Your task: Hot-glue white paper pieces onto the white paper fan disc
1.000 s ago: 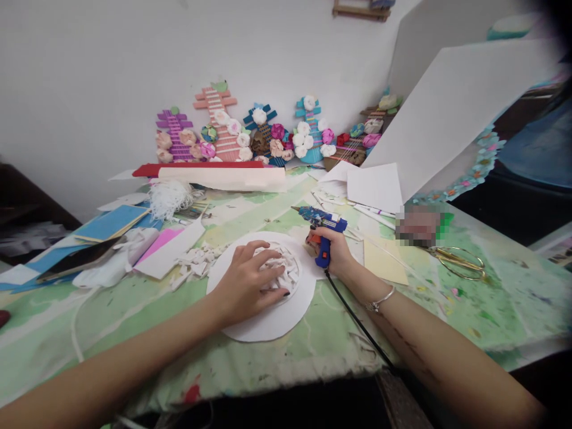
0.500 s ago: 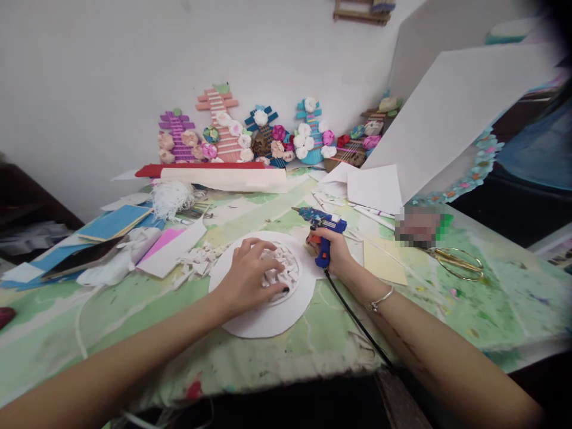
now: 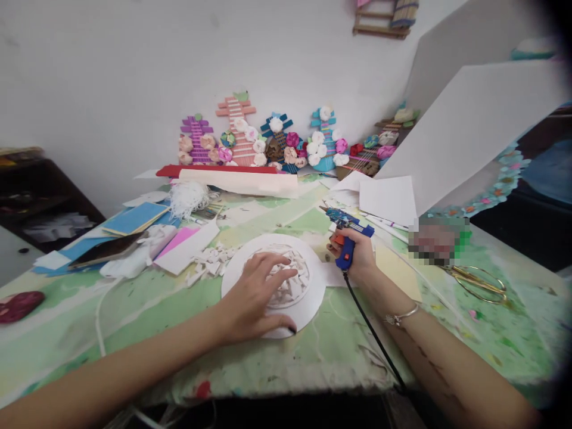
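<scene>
A white round board [image 3: 308, 313] lies on the table in front of me, with a ring at its middle filled with small white pieces [image 3: 292, 286]. Over the board's left side is my left hand [image 3: 261, 295], fingers spread and thumb apart, holding nothing; whether the fingertips touch the pieces I cannot tell. To the right of the board, my right hand [image 3: 357, 253] is wrapped round a blue hot glue gun [image 3: 351, 229] with an orange trigger. Its nozzle points up and left, away from the board. A black cord [image 3: 370, 328] runs from its grip toward the table's front edge.
Loose white pieces [image 3: 210, 262] lie left of the board. Gold-handled scissors [image 3: 478, 283] are at the right. Blue sheets [image 3: 136, 218], a bundle of white string [image 3: 190, 199] and paper rolls [image 3: 236, 180] lie farther back. Flower-decorated guitar shapes [image 3: 241, 134] lean on the wall.
My left thumb has spread farther from the fingers, toward the board's near edge. The glue gun has moved slightly right, away from the board. The camera view has shifted left.
</scene>
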Demonstrator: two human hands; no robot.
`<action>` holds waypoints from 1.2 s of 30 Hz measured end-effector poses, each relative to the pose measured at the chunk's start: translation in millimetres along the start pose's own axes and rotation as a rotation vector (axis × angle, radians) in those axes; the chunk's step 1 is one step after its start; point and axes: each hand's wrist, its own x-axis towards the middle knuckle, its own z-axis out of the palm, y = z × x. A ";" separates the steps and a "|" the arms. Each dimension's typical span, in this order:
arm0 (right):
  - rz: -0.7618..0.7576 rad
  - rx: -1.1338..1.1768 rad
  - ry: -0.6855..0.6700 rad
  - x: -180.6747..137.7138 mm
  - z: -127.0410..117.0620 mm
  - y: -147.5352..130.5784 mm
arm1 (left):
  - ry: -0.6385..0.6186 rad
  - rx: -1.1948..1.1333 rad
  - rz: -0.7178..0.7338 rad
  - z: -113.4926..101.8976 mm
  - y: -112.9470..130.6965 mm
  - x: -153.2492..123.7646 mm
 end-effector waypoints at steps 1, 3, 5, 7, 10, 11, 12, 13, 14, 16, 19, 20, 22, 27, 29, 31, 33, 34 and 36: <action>0.006 -0.007 -0.005 0.1 -0.1 0.6 | -0.037 0.003 0.017 -2.2 1.2 -6.3; 0.021 -0.023 -0.014 0.2 -0.3 2.1 | -0.081 0.020 0.025 -5.5 2.2 -18.8; 0.040 -0.040 -0.023 0.2 -0.4 3.7 | -0.071 0.035 -0.004 -7.9 0.2 -29.3; 0.057 -0.058 -0.030 -0.2 -0.4 4.7 | -0.031 0.021 -0.040 -11.7 -7.4 -36.2; 0.069 -0.079 -0.028 -1.4 0.2 4.8 | 0.016 0.012 -0.153 -23.2 -32.1 -42.4; 0.070 -0.085 -0.026 -1.9 0.6 4.4 | 0.033 0.043 -0.227 -28.6 -43.1 -44.5; 0.071 -0.090 -0.023 -2.3 1.0 4.0 | 0.059 0.105 -0.318 -34.3 -54.6 -47.0; 0.072 -0.094 -0.020 -2.8 1.5 3.5 | 0.091 0.184 -0.441 -40.2 -65.6 -50.1; 0.074 -0.099 -0.018 -3.2 2.1 3.0 | 0.069 0.238 -0.535 -45.7 -75.2 -53.8; 0.080 -0.109 -0.017 -4.0 3.5 2.5 | -0.049 0.256 -0.682 -54.6 -88.1 -62.0; 0.093 -0.122 -0.019 -5.3 5.8 2.8 | -0.161 0.190 -0.768 -61.6 -91.6 -73.2; 0.098 -0.126 -0.019 -5.8 6.4 3.1 | -0.164 0.165 -0.767 -62.8 -90.4 -76.0; 0.108 -0.133 -0.013 -6.6 7.5 4.1 | -0.154 0.099 -0.767 -65.0 -87.7 -79.6; 0.122 -0.138 -0.043 -7.2 8.2 6.5 | -0.050 -0.252 -0.880 -75.0 -85.3 -73.7; 0.129 -0.131 -0.082 -7.8 9.1 7.1 | 0.014 -0.480 -0.881 -77.1 -82.9 -61.1; 0.131 -0.124 -0.124 -10.0 11.0 6.9 | 0.060 -0.731 -0.866 -74.2 -78.7 -41.9; 0.125 -0.122 -0.169 -14.3 13.8 5.9 | 0.109 -1.014 -0.834 -65.4 -73.9 -19.8; 0.122 -0.124 -0.190 -17.2 15.3 5.3 | 0.127 -1.144 -0.810 -59.0 -71.7 -9.5; 0.115 -0.140 -0.234 -23.8 18.1 4.3 | 0.162 -1.342 -0.741 -44.4 -68.2 6.5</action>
